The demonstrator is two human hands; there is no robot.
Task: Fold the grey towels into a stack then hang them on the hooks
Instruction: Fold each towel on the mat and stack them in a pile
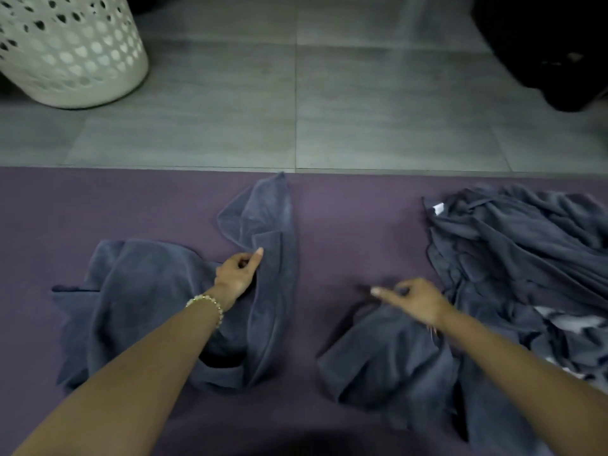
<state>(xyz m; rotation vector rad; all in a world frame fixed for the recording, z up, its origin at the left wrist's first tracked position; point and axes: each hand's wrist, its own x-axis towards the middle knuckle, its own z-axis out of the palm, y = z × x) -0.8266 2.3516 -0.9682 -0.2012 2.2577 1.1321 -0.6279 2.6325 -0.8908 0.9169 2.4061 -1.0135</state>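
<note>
Rumpled slate-grey towel (138, 297) (one long hem folded over) is pinched by the left hand (237, 272); whether the right hand (416, 301), fingers curled, grips anything is unclear.

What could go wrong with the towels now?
1. The crumpled towel is bunched and twisted where the left hand pinches it, so folding it unflattened would likely come out lumpy.
2. The smaller towel under the right hand lies against the loose pile; pulling it might drag others along.
3. The crumpled towel's far tip reaches the edge of the purple mat and could slip onto the floor.
</note>
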